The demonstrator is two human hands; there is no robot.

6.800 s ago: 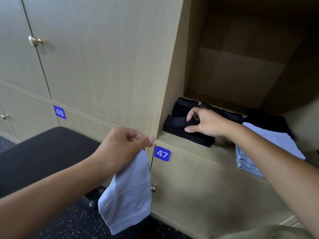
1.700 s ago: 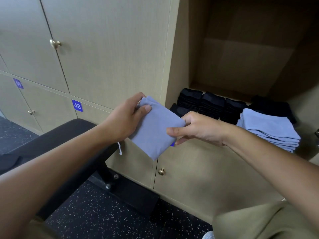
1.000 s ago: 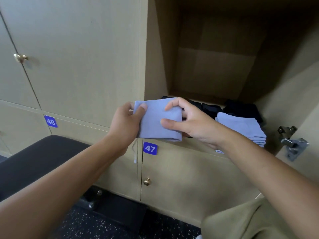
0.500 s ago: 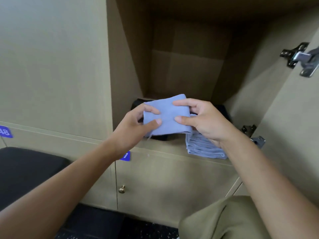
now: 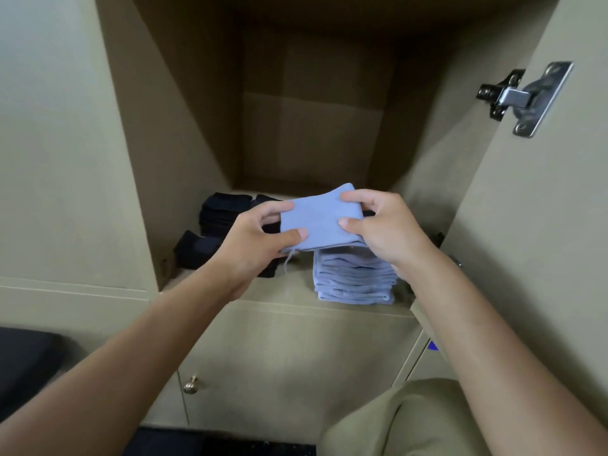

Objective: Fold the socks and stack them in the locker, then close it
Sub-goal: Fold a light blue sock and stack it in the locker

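Hands meet over the open locker [image 5: 316, 133], both holding one folded light-blue sock [image 5: 320, 222]. The left hand [image 5: 253, 241] pinches the sock's left edge, thumb on top and fingers curled beneath; the right hand [image 5: 388, 225] pinches the right edge the same way, thumb pressed on the upper face. The sock lies flat between them, with a loose thread hanging from its lower left corner. It hovers just above a stack of folded light-blue socks [image 5: 353, 278] that sits on the locker floor [image 5: 283, 287], near the front edge and toward the right side; whether the held sock touches the top of the stack I cannot tell. To the left, piles of folded black socks [image 5: 223, 212] stand deeper in the locker, with another black pile [image 5: 194, 250] nearer the front, by the left wall. The locker door [image 5: 543, 225] stands swung open on the right, a metal hinge [image 5: 523, 97] fixed to its inner face. Below, a closed door carries a brass knob [image 5: 190, 385].
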